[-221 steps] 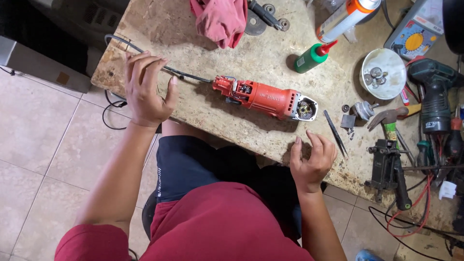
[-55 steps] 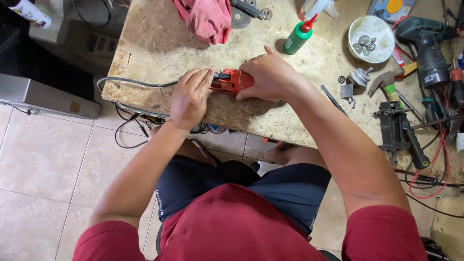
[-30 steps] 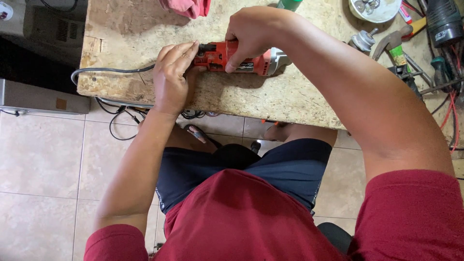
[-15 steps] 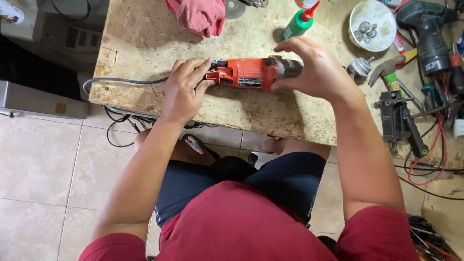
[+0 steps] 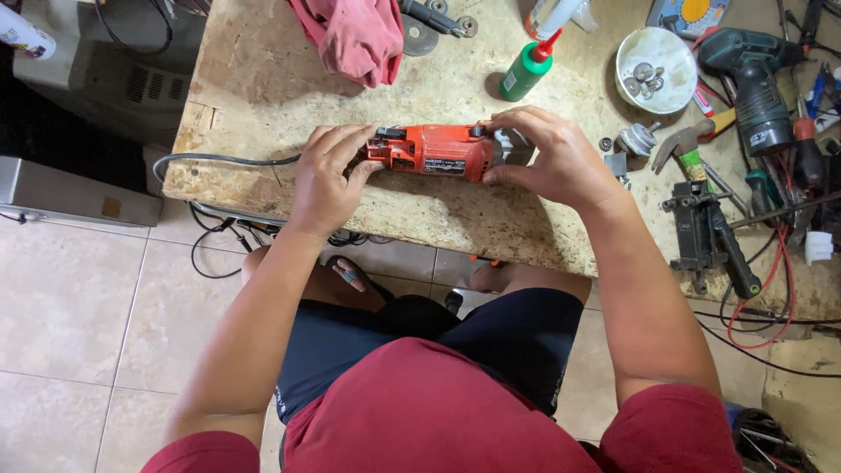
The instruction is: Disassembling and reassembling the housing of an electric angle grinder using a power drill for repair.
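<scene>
A red angle grinder (image 5: pixel 434 152) lies on its side on the worn workbench (image 5: pixel 263 105), its grey head pointing right. My left hand (image 5: pixel 326 180) rests over its rear end, where the black power cord (image 5: pixel 219 160) leaves toward the left edge. My right hand (image 5: pixel 547 158) wraps around the grey gear head. Both hands hold the tool down on the bench top.
A pink rag (image 5: pixel 350 37) lies at the back, with a green glue bottle (image 5: pixel 526 72) and a white bowl of small metal parts (image 5: pixel 655 58) to the right. A green cordless drill (image 5: pixel 753 83), a hammer (image 5: pixel 688 144), a black clamp (image 5: pixel 710 236) and several hand tools crowd the right end.
My right hand has settled on the grinder's head and my left hand has slid closer onto its rear. The view has shifted slightly; the grinder stays in place.
</scene>
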